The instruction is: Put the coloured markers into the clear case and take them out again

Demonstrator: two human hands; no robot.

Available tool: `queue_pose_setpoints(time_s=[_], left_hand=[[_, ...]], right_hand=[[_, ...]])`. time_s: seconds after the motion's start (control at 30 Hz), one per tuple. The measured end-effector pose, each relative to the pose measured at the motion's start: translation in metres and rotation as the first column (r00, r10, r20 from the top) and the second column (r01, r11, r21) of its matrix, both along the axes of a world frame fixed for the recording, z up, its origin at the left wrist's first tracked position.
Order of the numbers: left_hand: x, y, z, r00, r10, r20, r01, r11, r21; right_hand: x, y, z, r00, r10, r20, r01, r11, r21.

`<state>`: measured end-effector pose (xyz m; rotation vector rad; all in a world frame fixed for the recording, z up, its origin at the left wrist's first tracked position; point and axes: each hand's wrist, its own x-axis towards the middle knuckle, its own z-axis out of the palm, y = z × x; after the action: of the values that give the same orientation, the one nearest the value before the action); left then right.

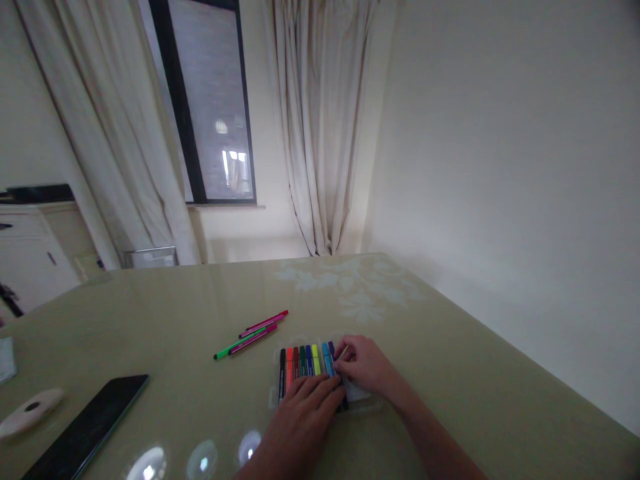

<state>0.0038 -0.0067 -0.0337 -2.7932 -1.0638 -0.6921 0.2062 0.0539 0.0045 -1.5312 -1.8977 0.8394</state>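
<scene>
A clear plastic case (274,393) lies on the table in front of me, with a row of felt-tip pens (303,360) side by side in it. Their caps run from black and orange through greens and yellow to blue and purple. My left hand (307,407) rests flat across the lower part of the row, fingers stretched out and covering the pen barrels. At the right end of the row, my right hand (363,363) pinches a slim felt-tip pen (343,352), mostly hidden by the fingers, beside the purple cap.
Several loose pink, red and green pens (255,333) lie beyond the case to the left. A black phone (90,427) and a pale oval object (33,412) are at the left front. The table (175,313) borders a white wall (525,200) at right; curtains hang behind.
</scene>
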Motion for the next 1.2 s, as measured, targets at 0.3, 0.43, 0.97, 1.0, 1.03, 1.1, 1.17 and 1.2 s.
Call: queue_pose_setpoints(time_s=[0.3,0.43,0.97,1.0,1.03,1.1,1.17,1.2], left_hand=[[0.0009,-0.002,0.001,1.0,0.007,-0.025,-0.008,1.0,-0.012],[0.0008,-0.0019,0.0013,1.0,0.009,0.006,-0.009,1.0,-0.011],[0.0001,-0.0031,0.0013,1.0,0.016,0.017,-0.016,1.0,-0.014],[-0.0002,-0.0036,0.0026,1.0,0.012,0.018,-0.012,1.0,-0.019],[-0.0004,-0.004,0.0037,1.0,0.013,0.019,-0.012,1.0,-0.024],[-0.001,-0.0044,0.0052,1.0,0.018,0.013,-0.017,0.999,-0.028],[-0.0016,-0.0039,0.0052,1.0,0.021,0.005,-0.021,0.999,-0.029],[-0.0018,-0.0035,0.0048,1.0,0.021,0.002,-0.021,0.999,-0.03]], right_hand=[[-0.0002,-0.0005,0.0002,1.0,-0.001,-0.017,0.001,1.0,-0.009],[-0.0003,-0.0007,0.0004,1.0,0.004,-0.022,-0.005,1.0,-0.009],[-0.003,-0.0042,0.0033,1.0,0.024,-0.001,-0.024,0.999,-0.026],[-0.0026,-0.0039,0.0024,0.999,0.031,-0.008,-0.031,0.999,-0.027],[-0.0022,-0.0035,0.0016,0.999,0.036,-0.013,-0.037,0.999,-0.027],[-0.0013,-0.0027,0.0006,0.999,0.036,-0.008,-0.036,0.999,-0.014],[-0.0006,-0.002,0.0008,0.999,0.03,0.013,-0.031,0.999,0.02],[-0.0003,-0.0018,0.0013,0.999,0.027,0.025,-0.028,0.999,0.037]])
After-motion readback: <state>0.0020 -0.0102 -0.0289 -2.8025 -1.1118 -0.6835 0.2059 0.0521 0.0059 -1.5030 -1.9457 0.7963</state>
